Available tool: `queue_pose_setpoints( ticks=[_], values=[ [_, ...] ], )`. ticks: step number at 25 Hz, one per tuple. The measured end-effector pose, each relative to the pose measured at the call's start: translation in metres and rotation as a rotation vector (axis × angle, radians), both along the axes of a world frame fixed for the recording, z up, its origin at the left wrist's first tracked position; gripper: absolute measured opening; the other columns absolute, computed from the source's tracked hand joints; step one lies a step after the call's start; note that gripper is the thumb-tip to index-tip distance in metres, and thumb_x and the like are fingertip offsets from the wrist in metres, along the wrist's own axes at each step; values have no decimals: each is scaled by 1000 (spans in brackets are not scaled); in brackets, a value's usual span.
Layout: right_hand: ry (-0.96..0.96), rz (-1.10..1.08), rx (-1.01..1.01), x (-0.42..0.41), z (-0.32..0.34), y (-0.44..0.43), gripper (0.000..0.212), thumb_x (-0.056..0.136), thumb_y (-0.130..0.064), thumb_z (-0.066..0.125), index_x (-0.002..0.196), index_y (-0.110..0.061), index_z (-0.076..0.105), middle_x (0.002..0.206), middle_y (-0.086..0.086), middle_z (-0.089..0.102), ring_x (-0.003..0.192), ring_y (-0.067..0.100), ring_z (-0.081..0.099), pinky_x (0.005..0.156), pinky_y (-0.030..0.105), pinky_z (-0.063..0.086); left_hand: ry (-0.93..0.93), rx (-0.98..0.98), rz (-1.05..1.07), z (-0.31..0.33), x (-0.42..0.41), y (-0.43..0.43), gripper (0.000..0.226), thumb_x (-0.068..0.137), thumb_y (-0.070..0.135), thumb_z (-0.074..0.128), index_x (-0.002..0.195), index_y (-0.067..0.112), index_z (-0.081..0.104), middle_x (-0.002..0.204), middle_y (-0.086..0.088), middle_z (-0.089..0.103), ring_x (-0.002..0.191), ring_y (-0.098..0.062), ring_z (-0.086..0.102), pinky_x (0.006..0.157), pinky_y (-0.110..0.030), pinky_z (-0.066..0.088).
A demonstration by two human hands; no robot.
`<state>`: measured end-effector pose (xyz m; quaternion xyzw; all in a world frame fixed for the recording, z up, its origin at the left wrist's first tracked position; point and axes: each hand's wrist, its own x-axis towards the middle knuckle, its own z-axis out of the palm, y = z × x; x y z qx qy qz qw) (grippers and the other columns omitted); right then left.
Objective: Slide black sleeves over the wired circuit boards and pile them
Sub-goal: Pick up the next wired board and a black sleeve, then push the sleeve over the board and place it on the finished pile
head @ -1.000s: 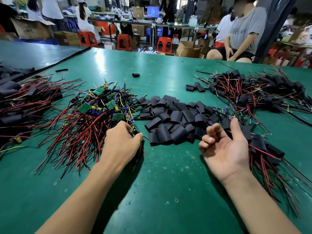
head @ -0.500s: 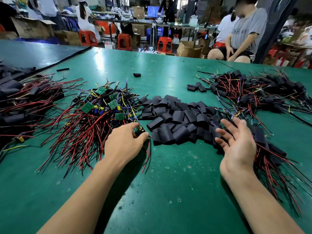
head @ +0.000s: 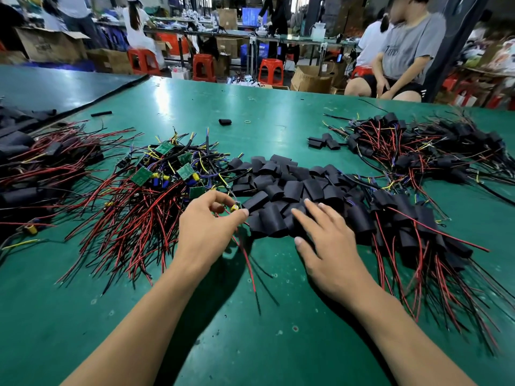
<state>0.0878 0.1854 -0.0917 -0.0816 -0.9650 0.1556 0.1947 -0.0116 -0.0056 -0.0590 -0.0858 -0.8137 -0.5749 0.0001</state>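
Pinching one light wired circuit board (head: pixel 235 208), the left hand (head: pixel 207 232) curls its fingers (head: pixel 216 195); the right hand (head: pixel 331 243) spreads flat over soft, probably slippery black sleeves (head: pixel 292 188), best gripped at an open end.

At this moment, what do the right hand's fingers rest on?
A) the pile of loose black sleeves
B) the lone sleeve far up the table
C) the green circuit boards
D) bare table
A: the right hand lies with straight fingers on the pile of loose black sleeves, while the left hand pinches a wired circuit board.
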Motion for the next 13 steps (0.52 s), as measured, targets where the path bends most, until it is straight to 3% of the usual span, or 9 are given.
queue_pose_setpoints(
  ticks=[1,3,5,7,10,13],
  values=[
    [-41,-1,28,-1,-2,-1,49,101,-32,51,150,-29,42,161,-7,29,149,15,14,118,37,13,-79,134,-32,2,1,2,15,81,15,79,88,12,66,85,-9,67,61,-20,67,62,-33,57],
    [-17,13,16,1,-3,0,45,99,-34,54,143,-28,51,153,-7,43,145,17,21,117,39,17,-206,336,-91,4,1,3,15,83,1,74,91,2,62,80,-14,69,63,-22,67,61,-35,57],
    [43,6,14,4,-2,2,41,94,-37,62,134,-27,60,133,-7,56,132,19,34,108,36,23,-235,365,-105,3,1,4,18,83,-2,74,91,3,60,77,-12,68,64,-23,68,58,-33,54],
    [60,-8,24,5,-2,4,44,89,-45,63,129,-27,63,118,-6,57,121,20,37,98,30,22,-142,215,-50,-2,0,5,20,80,3,77,87,7,59,72,-5,69,61,-21,67,54,-31,54],
    [24,-20,19,4,-3,3,49,86,-55,63,127,-29,66,109,-8,53,114,16,33,91,25,17,27,-111,51,-9,-1,4,29,77,19,82,93,15,58,83,1,68,71,-26,69,69,-39,57],
    [33,-25,-19,5,-3,4,44,85,-58,65,120,-33,68,107,-13,52,113,11,33,90,24,15,-5,-115,17,-9,-5,4,44,79,31,81,110,18,52,94,2,68,76,-26,69,75,-42,57]
  ],
)
